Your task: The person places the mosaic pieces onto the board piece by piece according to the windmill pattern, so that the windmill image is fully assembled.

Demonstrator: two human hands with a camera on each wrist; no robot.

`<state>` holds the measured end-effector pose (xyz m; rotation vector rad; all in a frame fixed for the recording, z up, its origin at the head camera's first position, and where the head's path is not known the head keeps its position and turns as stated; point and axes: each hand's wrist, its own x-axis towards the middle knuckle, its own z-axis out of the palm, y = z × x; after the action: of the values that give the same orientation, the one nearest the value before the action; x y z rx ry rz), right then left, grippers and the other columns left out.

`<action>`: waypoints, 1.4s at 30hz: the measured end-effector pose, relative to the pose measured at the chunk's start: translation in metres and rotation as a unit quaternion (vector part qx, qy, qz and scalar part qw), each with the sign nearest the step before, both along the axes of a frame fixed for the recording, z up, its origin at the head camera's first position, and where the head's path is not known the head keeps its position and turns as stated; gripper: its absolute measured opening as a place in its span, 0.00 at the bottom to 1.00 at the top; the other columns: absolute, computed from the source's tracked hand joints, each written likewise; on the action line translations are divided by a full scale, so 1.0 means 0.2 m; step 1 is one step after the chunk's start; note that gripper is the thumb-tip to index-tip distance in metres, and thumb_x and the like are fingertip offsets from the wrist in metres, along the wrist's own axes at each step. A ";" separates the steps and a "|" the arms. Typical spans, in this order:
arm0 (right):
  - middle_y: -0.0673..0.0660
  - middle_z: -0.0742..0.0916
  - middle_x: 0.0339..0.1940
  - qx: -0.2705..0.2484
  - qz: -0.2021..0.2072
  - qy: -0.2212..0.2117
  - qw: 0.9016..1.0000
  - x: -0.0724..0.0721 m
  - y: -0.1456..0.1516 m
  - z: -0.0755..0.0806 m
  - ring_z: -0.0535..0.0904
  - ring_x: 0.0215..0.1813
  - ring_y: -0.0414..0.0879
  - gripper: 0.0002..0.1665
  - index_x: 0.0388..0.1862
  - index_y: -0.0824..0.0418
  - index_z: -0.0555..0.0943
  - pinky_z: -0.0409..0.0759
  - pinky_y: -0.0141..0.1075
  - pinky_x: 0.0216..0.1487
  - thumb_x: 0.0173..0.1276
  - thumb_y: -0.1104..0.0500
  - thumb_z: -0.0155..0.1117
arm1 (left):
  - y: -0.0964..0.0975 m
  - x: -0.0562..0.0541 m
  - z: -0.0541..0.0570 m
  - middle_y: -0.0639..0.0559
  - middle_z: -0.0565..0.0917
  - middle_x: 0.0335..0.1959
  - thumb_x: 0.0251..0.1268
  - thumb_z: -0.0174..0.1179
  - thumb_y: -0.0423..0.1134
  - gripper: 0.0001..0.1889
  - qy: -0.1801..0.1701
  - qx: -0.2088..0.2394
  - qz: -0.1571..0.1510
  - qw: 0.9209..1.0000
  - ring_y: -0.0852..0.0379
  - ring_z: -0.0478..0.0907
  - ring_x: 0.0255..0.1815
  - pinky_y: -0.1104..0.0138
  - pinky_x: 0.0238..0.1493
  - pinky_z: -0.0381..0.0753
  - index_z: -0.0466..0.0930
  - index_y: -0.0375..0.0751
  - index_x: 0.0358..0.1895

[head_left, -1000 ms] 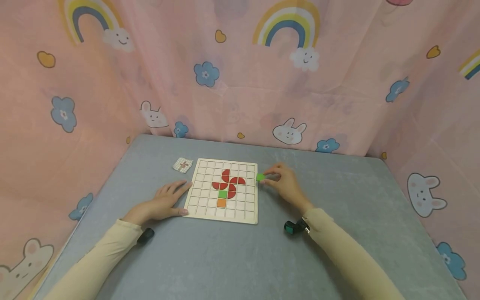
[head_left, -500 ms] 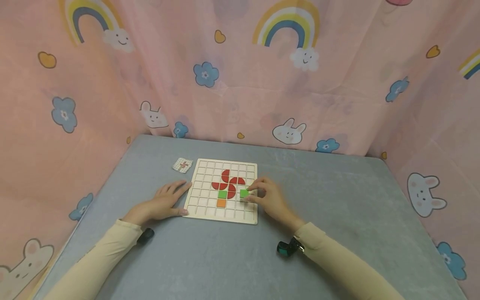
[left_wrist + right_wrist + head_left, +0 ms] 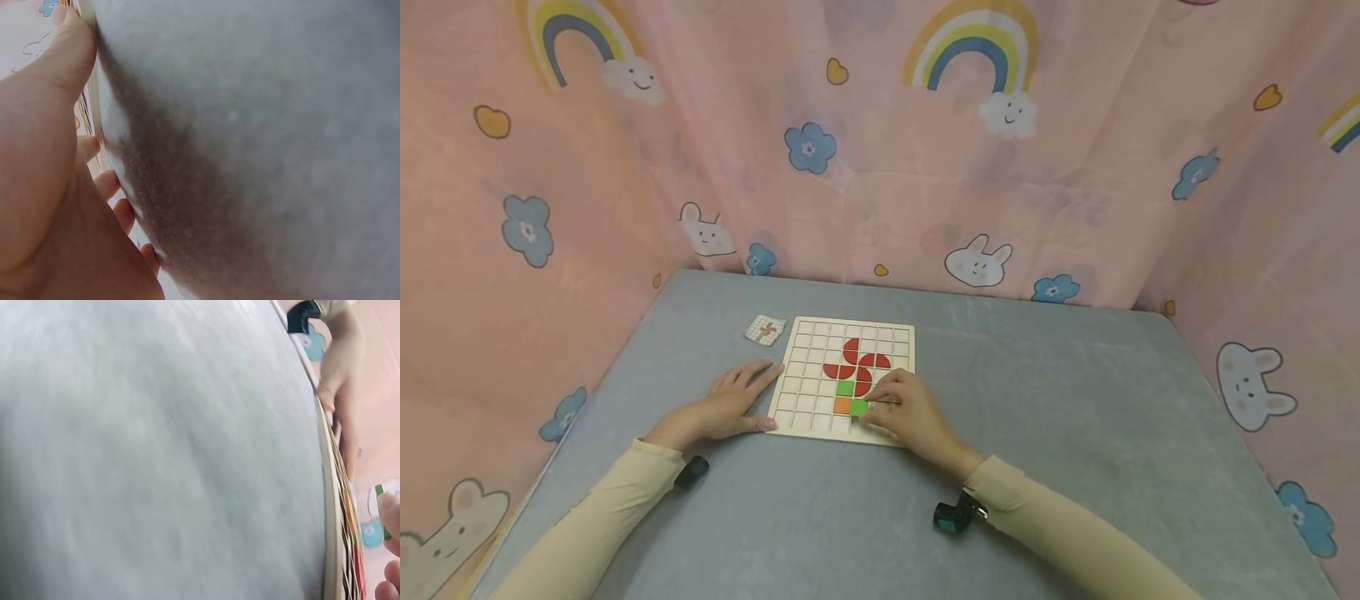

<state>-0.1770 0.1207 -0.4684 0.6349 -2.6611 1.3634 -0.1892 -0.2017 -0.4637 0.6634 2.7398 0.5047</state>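
A pale wooden grid board (image 3: 811, 340) lies on the table. Several red petal-shaped tiles (image 3: 862, 382) make a pinwheel near its middle, with a green square tile (image 3: 846, 388) below and an orange square tile (image 3: 842, 406) below that. My left hand (image 3: 722, 407) rests along the board's left edge, fingers spread and thumb at the near corner. Between thumb and fingertips, my right hand (image 3: 917, 417) pinches another green square tile (image 3: 858, 407), close over the board just right of the orange one. In the right wrist view this green tile (image 3: 380, 489) appears above the board's surface.
A small paper card (image 3: 765, 330) printed with a similar pinwheel lies off the board's far left corner. The grey table (image 3: 1075, 433) runs back to a pink patterned curtain (image 3: 880, 192). Dark wrist cameras (image 3: 953, 515) hang under both sleeves.
My right hand has carried the green tile leftward and nearer, from beyond the board's right edge across to beside the orange tile. The left hand stays put.
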 end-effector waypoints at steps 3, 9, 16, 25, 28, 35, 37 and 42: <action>0.51 0.84 0.39 0.001 0.004 0.016 1.000 0.02 -0.03 0.00 0.77 0.44 0.44 0.16 0.34 0.58 0.90 0.73 0.33 0.43 0.46 0.56 0.84 | 0.00 0.00 0.00 0.37 0.48 0.80 0.62 0.60 0.63 0.50 0.002 -0.001 -0.001 1.000 0.28 0.49 0.77 0.33 0.71 0.49 0.46 0.45 0.80; 0.48 0.82 0.41 -0.003 0.020 -0.011 1.000 0.06 -0.08 -0.03 0.75 0.48 0.42 0.13 0.36 0.55 0.89 0.75 0.35 0.50 0.51 0.55 0.82 | 0.00 0.00 0.00 0.37 0.48 0.80 0.62 0.60 0.62 0.50 -0.005 -0.003 0.003 1.000 0.29 0.48 0.77 0.33 0.72 0.49 0.46 0.46 0.80; 0.48 0.82 0.40 0.003 0.026 -0.010 1.000 0.06 -0.11 -0.03 0.75 0.48 0.43 0.13 0.35 0.56 0.89 0.75 0.37 0.52 0.51 0.55 0.81 | -0.01 -0.01 0.00 0.36 0.47 0.80 0.61 0.57 0.67 0.51 0.007 0.009 -0.007 1.000 0.28 0.49 0.76 0.32 0.71 0.49 0.46 0.45 0.80; 0.48 0.82 0.39 0.025 0.010 -0.009 1.000 0.07 -0.13 -0.05 0.75 0.47 0.42 0.13 0.34 0.55 0.89 0.75 0.37 0.52 0.48 0.56 0.83 | -0.02 -0.01 -0.02 0.39 0.47 0.80 0.60 0.61 0.63 0.51 -0.002 0.010 -0.001 1.000 0.30 0.47 0.78 0.33 0.72 0.47 0.46 0.47 0.80; 0.48 0.82 0.38 0.028 0.006 -0.007 1.000 0.07 -0.13 -0.05 0.75 0.46 0.42 0.13 0.33 0.55 0.89 0.75 0.37 0.51 0.47 0.57 0.83 | -0.02 -0.02 -0.03 0.39 0.47 0.80 0.61 0.62 0.62 0.51 -0.003 0.009 0.000 1.000 0.30 0.47 0.78 0.33 0.72 0.47 0.46 0.47 0.80; 0.48 0.83 0.38 0.034 0.002 -0.006 0.999 0.06 -0.13 -0.05 0.75 0.46 0.42 0.14 0.33 0.55 0.89 0.75 0.37 0.50 0.47 0.56 0.84 | 0.00 0.00 0.01 0.36 0.48 0.80 0.62 0.61 0.62 0.50 0.000 0.008 -0.001 1.000 0.28 0.49 0.76 0.32 0.71 0.48 0.47 0.45 0.80; 0.48 0.83 0.38 0.034 0.002 -0.008 0.999 0.06 -0.13 -0.06 0.75 0.46 0.42 0.14 0.33 0.55 0.89 0.75 0.37 0.50 0.47 0.56 0.84 | 0.00 0.01 0.02 0.36 0.49 0.79 0.62 0.61 0.61 0.49 0.003 0.007 0.000 1.000 0.28 0.50 0.76 0.32 0.71 0.49 0.48 0.44 0.80; 0.48 0.83 0.39 0.036 0.001 -0.006 0.999 0.06 -0.13 -0.06 0.75 0.46 0.42 0.15 0.34 0.55 0.89 0.75 0.37 0.51 0.47 0.56 0.84 | 0.00 0.01 0.01 0.37 0.49 0.80 0.62 0.61 0.61 0.49 -0.002 0.002 0.003 1.000 0.29 0.49 0.77 0.33 0.71 0.49 0.48 0.45 0.80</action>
<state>-0.1651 0.0941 -0.4805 0.6395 -2.7319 1.2808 -0.1877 -0.2011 -0.4608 0.6542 2.7394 0.5127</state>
